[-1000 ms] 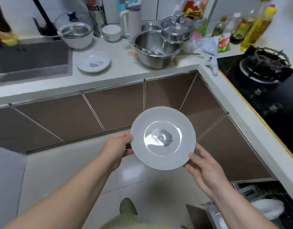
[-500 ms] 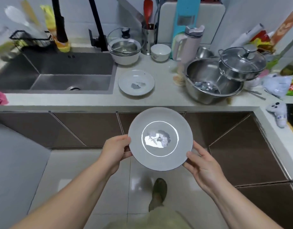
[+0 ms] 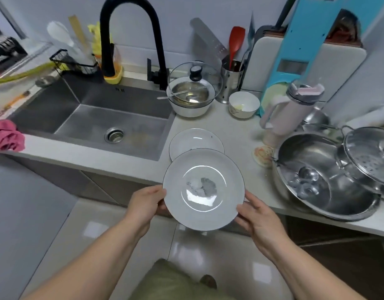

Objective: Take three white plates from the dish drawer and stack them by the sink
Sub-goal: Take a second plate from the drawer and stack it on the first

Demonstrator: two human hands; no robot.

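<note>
While both hands carry it level in front of the body, a white plate (image 3: 203, 189) with a thin dark rim and a grey flower print in its well hangs just short of the tabletop (image 3: 234, 131) edge. The left hand (image 3: 146, 205) has its fingers closed on the plate's left rim, thumb on top; the right hand (image 3: 257, 217) grips the right rim the same way. This looks like the second plate on its way to the stack, so the task seems about a third done with one more trip to follow.

Just beyond, partly covered in view by the carried plate, a matching first plate (image 3: 195, 140) lies flat on the tabletop right beside the sink (image 3: 100, 122). The next move calls for carrying the plate forward over that one, centring it rim over rim, and lowering it gently so the fingers slip out from under the edges.

To the right a large steel basin (image 3: 325, 178) holds a ladle and spoons, with a lidded steel pot (image 3: 368, 154) resting on its far rim. Further back, a white bowl (image 3: 191, 105) holds a steel bowl with a utensil inside and a glass lid leaning on it; a small white bowl (image 3: 244, 105) appears nearly empty. A steel utensil holder (image 3: 231, 80) holds a red spatula. The sink basin is bare.
</note>
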